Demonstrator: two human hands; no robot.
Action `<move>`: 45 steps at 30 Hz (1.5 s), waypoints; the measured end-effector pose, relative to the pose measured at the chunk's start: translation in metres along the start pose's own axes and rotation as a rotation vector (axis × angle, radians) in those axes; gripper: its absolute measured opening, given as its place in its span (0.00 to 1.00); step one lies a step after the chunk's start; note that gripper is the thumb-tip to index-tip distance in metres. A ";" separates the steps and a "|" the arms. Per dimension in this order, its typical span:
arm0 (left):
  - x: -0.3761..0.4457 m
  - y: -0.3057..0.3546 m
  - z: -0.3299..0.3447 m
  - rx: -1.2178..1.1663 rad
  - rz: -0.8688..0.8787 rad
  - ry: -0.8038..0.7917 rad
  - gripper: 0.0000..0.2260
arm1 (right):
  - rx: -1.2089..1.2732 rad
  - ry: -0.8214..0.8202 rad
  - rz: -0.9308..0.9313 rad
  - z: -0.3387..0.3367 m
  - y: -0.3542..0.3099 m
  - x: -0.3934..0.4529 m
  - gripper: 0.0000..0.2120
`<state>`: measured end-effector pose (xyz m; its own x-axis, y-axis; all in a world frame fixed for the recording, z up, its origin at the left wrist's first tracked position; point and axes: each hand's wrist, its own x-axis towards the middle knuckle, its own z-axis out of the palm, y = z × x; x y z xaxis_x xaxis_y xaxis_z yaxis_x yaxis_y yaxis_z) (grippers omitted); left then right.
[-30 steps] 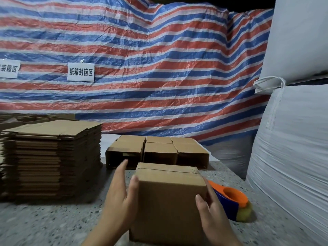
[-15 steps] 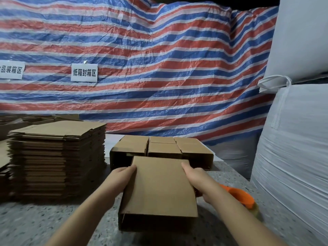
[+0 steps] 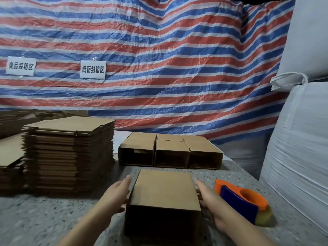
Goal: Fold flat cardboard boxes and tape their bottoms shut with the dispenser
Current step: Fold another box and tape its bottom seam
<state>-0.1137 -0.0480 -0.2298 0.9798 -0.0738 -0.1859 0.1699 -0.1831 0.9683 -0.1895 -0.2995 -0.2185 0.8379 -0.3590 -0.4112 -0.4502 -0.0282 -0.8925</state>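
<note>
While the folded box (image 3: pixel 164 194) lies on its side on the speckled table (image 3: pixel 44 219), its open mouth facing the person, both hands flank it: the left hand (image 3: pixel 116 194) lies flat against the box's left wall with fingers straight and together, and the right hand (image 3: pixel 206 197) reaches along the box's right wall, fingers extended toward the far end, though whether its fingertips curl round the back edge cannot be told. Neither hand appears to clasp the cardboard; the palms seem set to steer or slide the box rather than lift it, probably toward the row beyond. Just past the box's far end, three finished boxes (image 3: pixel 170 151) lie side by side in the same pose, mouths toward the person, which suggests the box is being lined up as the next in that batch. Just right of the box, beside the right wrist, the tape dispenser (image 3: pixel 243 201) rests on the table, orange and blue with a yellowish roll at its near end, within easy reach for the next sealing. Left of the box stands a tall stack of flat cartons (image 3: pixel 69 155), the supply for further folding, with lower piles further left. Behind everything hangs a striped tarpaulin (image 3: pixel 159 59) carrying two paper signs (image 3: pixel 93 69), and well right of the box rise large white sacks (image 3: pixel 301 148).
</note>
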 end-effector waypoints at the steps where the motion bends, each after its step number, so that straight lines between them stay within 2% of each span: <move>1: -0.004 -0.002 0.003 -0.004 0.021 -0.007 0.17 | 0.038 -0.042 -0.011 0.005 0.002 -0.009 0.25; 4: -0.009 -0.002 0.014 0.034 0.140 0.040 0.10 | 0.060 0.012 -0.085 0.022 -0.001 -0.019 0.13; 9: 0.016 0.020 0.004 -0.076 0.290 0.200 0.07 | 0.236 0.037 -0.261 0.054 -0.040 0.007 0.04; 13: 0.063 0.036 -0.014 -0.089 0.329 0.339 0.06 | 0.239 -0.043 -0.309 0.084 -0.073 0.047 0.11; 18: 0.118 0.029 -0.028 -0.065 0.273 0.394 0.07 | 0.180 -0.110 -0.304 0.120 -0.084 0.100 0.14; 23: 0.154 0.016 -0.031 0.002 0.170 0.419 0.16 | 0.117 -0.087 -0.334 0.144 -0.084 0.136 0.14; 27: 0.167 0.012 -0.026 0.061 0.199 0.451 0.15 | 0.114 -0.054 -0.356 0.150 -0.079 0.152 0.15; 31: 0.170 0.012 -0.027 0.178 0.238 0.507 0.19 | 0.095 -0.049 -0.363 0.154 -0.076 0.159 0.15; 34: 0.159 0.015 -0.024 0.229 0.370 0.566 0.18 | 0.088 -0.052 -0.367 0.153 -0.078 0.156 0.17; 37: 0.138 0.021 -0.019 0.265 0.593 0.596 0.15 | 0.111 -0.046 -0.375 0.145 -0.083 0.148 0.20; 41: 0.105 0.048 -0.022 0.547 0.961 0.556 0.13 | 0.112 0.032 -0.427 0.130 -0.095 0.129 0.21; 43: 0.093 0.069 -0.032 0.712 1.125 0.615 0.14 | 0.097 0.071 -0.478 0.124 -0.105 0.117 0.20; 45: 0.084 0.092 -0.046 0.874 1.207 0.708 0.14 | 0.089 0.099 -0.517 0.119 -0.115 0.103 0.19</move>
<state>-0.0112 -0.0259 -0.1484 0.3863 -0.1856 0.9035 -0.5450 -0.8362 0.0613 -0.0145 -0.2220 -0.1807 0.9082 -0.4059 0.1018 0.0450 -0.1471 -0.9881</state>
